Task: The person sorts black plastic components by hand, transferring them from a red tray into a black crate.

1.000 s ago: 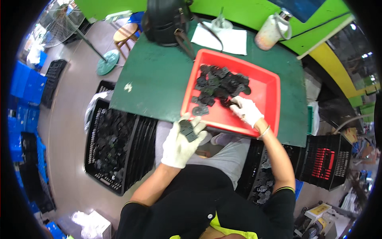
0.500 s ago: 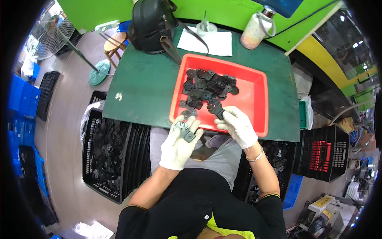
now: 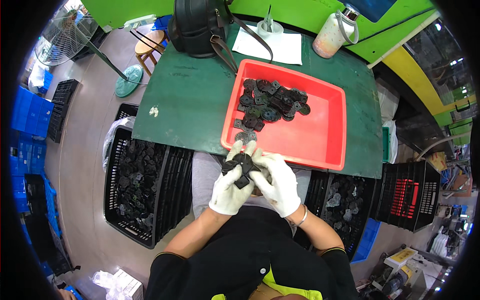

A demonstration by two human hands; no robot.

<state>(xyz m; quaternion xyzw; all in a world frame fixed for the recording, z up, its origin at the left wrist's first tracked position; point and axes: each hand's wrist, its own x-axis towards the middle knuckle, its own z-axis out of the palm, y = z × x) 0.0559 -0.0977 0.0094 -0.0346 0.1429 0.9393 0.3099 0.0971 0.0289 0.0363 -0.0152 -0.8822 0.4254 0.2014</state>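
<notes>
Both my hands wear white gloves and meet just in front of the red tray (image 3: 320, 115). My left hand (image 3: 228, 194) is closed around black plastic parts (image 3: 243, 161), rounded pieces with small square tabs that overlap each other. From the other side, my right hand (image 3: 280, 187) pinches at the same parts; its fingertips are partly hidden behind them. How many parts lie between the hands I cannot tell. Inside the tray, a pile of similar round black parts (image 3: 272, 102) fills the left half, and a greyer one (image 3: 245, 136) lies by the near left corner.
The tray rests on a green table (image 3: 175, 110). Behind it are a black backpack (image 3: 197, 27), white paper (image 3: 287, 50), a cup (image 3: 270, 31) and a bottle (image 3: 332, 35). Black crates of parts (image 3: 135, 185) stand at the left, more crates (image 3: 407, 195) at the right.
My right hand has come down and left from over the tray, bringing its black part to the one in my left hand. The two hands are now together. The view has shifted slightly.
</notes>
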